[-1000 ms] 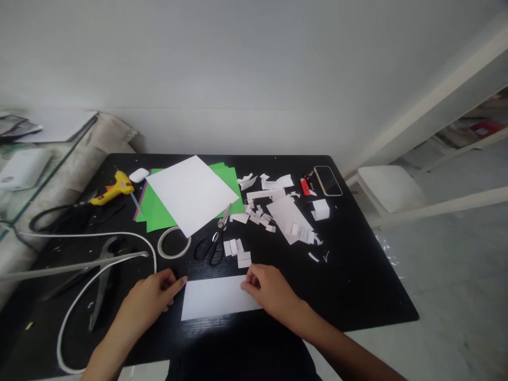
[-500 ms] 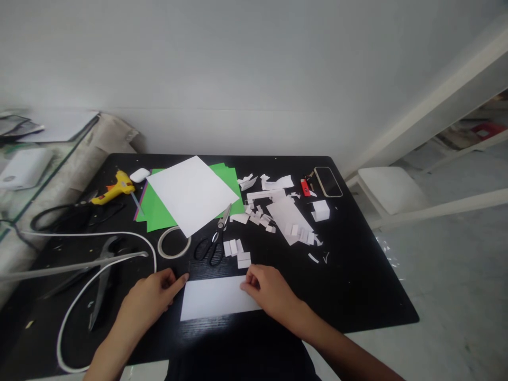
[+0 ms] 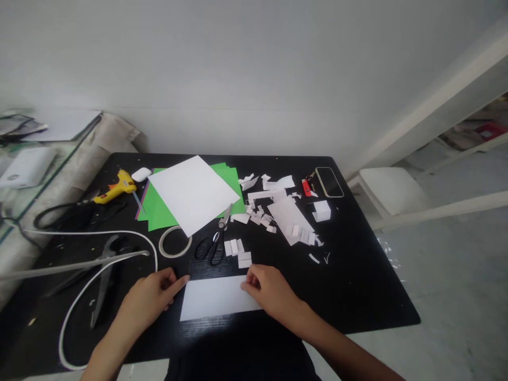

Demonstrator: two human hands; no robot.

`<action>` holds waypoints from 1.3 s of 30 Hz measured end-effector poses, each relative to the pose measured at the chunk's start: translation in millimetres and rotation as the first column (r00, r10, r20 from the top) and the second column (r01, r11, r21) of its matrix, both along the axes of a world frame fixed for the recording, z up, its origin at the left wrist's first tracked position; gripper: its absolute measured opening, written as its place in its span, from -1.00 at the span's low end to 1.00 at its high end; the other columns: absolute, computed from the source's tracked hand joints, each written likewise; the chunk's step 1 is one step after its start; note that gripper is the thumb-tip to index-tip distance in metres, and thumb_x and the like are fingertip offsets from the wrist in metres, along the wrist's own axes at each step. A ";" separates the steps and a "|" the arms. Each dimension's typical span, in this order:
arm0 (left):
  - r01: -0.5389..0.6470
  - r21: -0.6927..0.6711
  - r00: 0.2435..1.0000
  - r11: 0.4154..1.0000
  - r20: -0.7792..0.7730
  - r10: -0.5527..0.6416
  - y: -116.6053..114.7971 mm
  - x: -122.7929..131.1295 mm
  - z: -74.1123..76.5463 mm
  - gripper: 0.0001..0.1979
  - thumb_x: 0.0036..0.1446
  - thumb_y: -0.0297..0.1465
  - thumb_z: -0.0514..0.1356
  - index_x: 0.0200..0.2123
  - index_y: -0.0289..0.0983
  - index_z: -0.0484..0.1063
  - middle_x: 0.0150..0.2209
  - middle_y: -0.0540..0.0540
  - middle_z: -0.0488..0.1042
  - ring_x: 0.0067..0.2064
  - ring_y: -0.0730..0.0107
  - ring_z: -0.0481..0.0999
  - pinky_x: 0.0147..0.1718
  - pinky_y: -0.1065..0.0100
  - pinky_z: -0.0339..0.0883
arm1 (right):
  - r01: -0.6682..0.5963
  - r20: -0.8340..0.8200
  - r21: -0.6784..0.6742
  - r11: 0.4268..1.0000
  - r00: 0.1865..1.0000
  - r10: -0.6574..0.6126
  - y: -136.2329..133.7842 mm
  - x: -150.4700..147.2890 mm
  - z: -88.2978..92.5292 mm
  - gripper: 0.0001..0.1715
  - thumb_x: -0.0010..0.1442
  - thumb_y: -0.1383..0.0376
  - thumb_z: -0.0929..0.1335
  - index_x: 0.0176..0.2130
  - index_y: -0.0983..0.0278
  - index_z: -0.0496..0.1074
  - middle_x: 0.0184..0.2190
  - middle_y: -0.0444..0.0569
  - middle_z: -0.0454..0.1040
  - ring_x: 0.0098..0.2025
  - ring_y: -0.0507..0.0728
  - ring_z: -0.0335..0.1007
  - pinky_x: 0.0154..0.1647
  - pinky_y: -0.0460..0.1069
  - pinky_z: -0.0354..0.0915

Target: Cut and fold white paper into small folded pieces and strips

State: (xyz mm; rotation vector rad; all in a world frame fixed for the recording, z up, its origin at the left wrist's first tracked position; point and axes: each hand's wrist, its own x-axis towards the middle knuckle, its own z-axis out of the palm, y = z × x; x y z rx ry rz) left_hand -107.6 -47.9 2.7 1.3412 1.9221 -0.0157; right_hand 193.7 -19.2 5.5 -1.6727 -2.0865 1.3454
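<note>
While the white paper (image 3: 218, 299) lies on the black table (image 3: 349, 280), the right hand (image 3: 272, 290) pinches its right end; the left hand (image 3: 153, 291) has its thumb at the far-left corner, whether gripping I cannot tell

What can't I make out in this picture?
In the head view:
White strip: its right end is hidden by the right hand.
Left hand: some fingers curl out of sight beneath it, so its grip is unclear.
Green sheets: mostly covered by the large white sheet.
Red thing, far right: too blurred to identify.
</note>
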 end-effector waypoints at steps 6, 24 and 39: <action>0.007 -0.015 0.997 1.000 -0.074 -0.008 2.0 3.1 0.8 -0.44 0.12 0.23 0.10 -0.51 -0.15 0.32 -0.59 0.01 0.51 -0.46 0.15 0.58 -0.35 0.26 0.24 | -0.004 -0.004 0.007 1.000 1.000 0.004 -0.2 0.9 -1.0 -0.87 0.23 0.36 0.49 -0.37 0.26 0.52 -0.40 -0.11 0.56 -0.34 0.07 0.44 -0.24 -0.06 0.25; -0.006 -0.024 0.998 1.000 -0.061 0.005 1.3 0.4 -4.5 -0.44 0.14 0.23 0.10 -0.49 -0.15 0.30 -0.58 0.03 0.53 -0.47 0.17 0.61 -0.36 0.27 0.27 | -0.331 -0.128 0.407 0.851 0.902 0.412 -14.1 32.1 -17.5 -0.69 0.18 0.22 0.58 -0.11 0.27 0.56 -0.11 0.02 0.59 -0.09 0.19 0.49 -0.05 0.04 0.38; 0.009 0.020 0.999 1.000 -0.037 -0.008 -0.2 0.0 -2.8 -0.42 0.14 0.24 0.09 -0.52 -0.15 0.30 -0.62 0.03 0.50 -0.50 0.17 0.58 -0.38 0.28 0.25 | -0.342 -0.076 0.497 0.797 0.898 0.433 -25.4 47.9 -38.8 -0.51 0.32 0.05 0.48 0.13 0.24 0.54 0.21 0.05 0.57 0.33 0.27 0.37 0.32 0.19 0.23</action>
